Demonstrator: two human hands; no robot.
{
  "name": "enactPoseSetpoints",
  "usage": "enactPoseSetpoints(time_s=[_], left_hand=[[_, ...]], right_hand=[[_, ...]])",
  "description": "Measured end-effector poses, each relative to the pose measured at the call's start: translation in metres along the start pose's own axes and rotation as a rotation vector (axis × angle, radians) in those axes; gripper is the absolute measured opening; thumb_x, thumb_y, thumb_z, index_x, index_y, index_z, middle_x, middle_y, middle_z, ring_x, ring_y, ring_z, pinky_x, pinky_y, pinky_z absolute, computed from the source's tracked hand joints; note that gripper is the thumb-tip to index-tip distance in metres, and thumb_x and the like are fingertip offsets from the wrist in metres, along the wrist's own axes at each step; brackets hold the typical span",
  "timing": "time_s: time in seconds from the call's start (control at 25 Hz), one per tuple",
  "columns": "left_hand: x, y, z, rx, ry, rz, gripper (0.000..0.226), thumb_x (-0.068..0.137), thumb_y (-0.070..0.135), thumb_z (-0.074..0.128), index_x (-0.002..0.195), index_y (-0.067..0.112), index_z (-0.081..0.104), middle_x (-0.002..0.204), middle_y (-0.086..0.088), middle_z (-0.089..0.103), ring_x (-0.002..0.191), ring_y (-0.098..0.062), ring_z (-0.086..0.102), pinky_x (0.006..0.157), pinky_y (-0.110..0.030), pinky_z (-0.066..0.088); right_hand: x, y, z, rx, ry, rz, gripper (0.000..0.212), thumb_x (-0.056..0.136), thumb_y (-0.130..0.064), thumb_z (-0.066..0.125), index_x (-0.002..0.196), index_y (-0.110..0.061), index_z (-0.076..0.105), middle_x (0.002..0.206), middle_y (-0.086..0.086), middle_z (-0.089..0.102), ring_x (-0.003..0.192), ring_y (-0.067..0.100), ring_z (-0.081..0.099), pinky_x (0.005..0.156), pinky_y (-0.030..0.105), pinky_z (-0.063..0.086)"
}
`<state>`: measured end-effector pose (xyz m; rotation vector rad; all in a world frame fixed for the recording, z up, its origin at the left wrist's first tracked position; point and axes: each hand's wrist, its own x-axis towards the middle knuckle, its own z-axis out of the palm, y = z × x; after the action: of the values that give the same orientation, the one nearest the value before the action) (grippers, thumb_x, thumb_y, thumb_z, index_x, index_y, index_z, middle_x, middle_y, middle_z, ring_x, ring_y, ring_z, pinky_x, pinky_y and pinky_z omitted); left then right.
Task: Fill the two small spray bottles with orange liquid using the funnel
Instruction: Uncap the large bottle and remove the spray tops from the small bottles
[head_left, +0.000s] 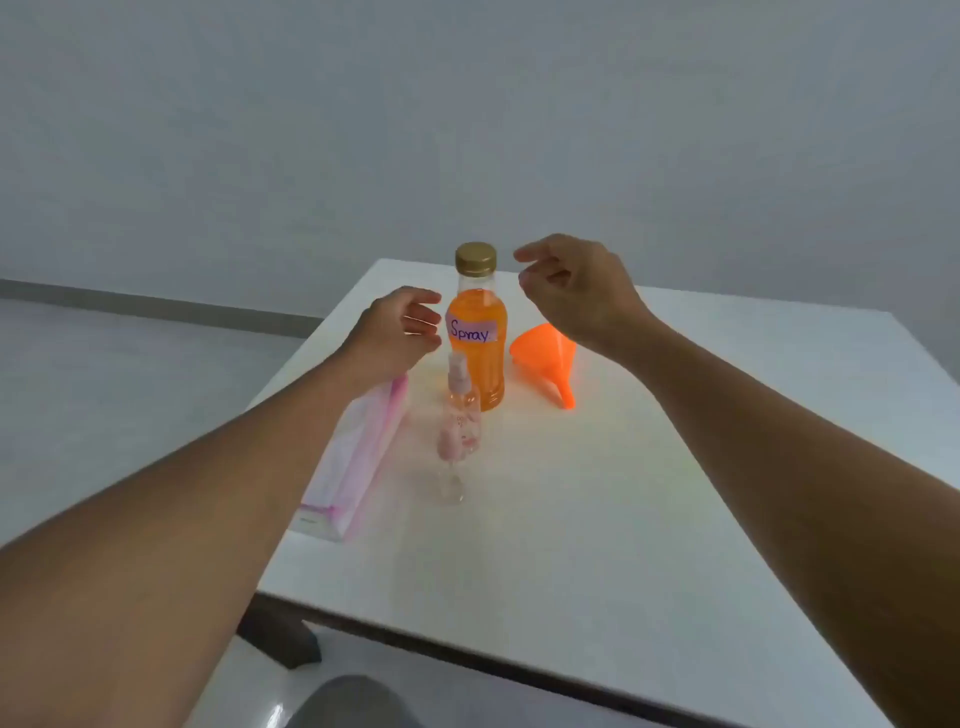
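Observation:
A clear bottle of orange liquid (477, 343) with a gold cap and a "Spray" label stands upright at the far middle of the white table (623, 493). In front of it stand two small clear spray bottles, one behind the other (464, 410), and the near one (453, 470) is blurred. An orange funnel (545, 356) lies on its side to the right of the big bottle. My left hand (400, 332) hovers just left of the big bottle, fingers loosely curled and apart from it. My right hand (571, 291) hovers right of the gold cap, holding nothing.
A pink and white flat packet (358, 457) lies along the table's left edge under my left forearm. The table's near edge is dark, with a dark leg at the lower left. Pale floor and a plain wall surround the table.

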<state>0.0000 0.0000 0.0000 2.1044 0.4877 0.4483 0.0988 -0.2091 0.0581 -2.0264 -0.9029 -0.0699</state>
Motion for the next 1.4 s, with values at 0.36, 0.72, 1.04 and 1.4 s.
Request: enactPoseSetpoints(time_s=[0.36, 0.72, 1.04, 1.4], left_hand=[[0.023, -0.004, 0.014, 0.147, -0.502, 0.117, 0.031, 0.062, 0.028, 0.086, 0.086, 0.032, 0.067, 0.083, 0.017, 0.074, 0.085, -0.005, 0.071, 0.078, -0.027, 0.055], [0.033, -0.013, 0.014, 0.251, -0.421, 0.165, 0.027, 0.064, 0.038, 0.086, 0.082, 0.02, 0.075, 0.079, 0.004, 0.076, 0.078, -0.012, 0.07, 0.073, -0.025, 0.055], [0.037, -0.021, 0.017, 0.226, -0.433, 0.173, 0.042, 0.064, 0.045, 0.086, 0.08, 0.009, 0.071, 0.077, -0.013, 0.071, 0.061, -0.01, 0.055, 0.064, -0.026, 0.047], [0.035, -0.015, 0.015, 0.235, -0.442, 0.128, 0.035, 0.064, 0.045, 0.086, 0.085, 0.018, 0.076, 0.078, -0.001, 0.076, 0.078, -0.02, 0.07, 0.078, -0.034, 0.058]], right_hand=[[0.034, -0.031, 0.008, -0.352, -0.15, -0.269, 0.038, 0.089, -0.049, 0.072, 0.096, -0.013, 0.078, 0.072, -0.012, 0.067, 0.061, 0.006, 0.059, 0.056, 0.018, 0.045], [0.057, -0.052, 0.024, -0.671, -0.323, -0.284, 0.038, 0.097, -0.037, 0.066, 0.073, -0.007, 0.069, 0.062, -0.001, 0.061, 0.055, 0.016, 0.058, 0.062, 0.041, 0.056], [0.056, -0.05, 0.014, -0.681, -0.403, -0.44, 0.015, 0.099, -0.015, 0.062, 0.105, -0.012, 0.076, 0.077, -0.024, 0.053, 0.088, 0.003, 0.057, 0.076, 0.022, 0.05], [0.059, -0.063, -0.003, -0.623, -0.444, -0.289, 0.049, 0.095, -0.03, 0.067, 0.142, -0.019, 0.059, 0.127, -0.004, 0.071, 0.113, 0.015, 0.068, 0.099, 0.031, 0.053]])
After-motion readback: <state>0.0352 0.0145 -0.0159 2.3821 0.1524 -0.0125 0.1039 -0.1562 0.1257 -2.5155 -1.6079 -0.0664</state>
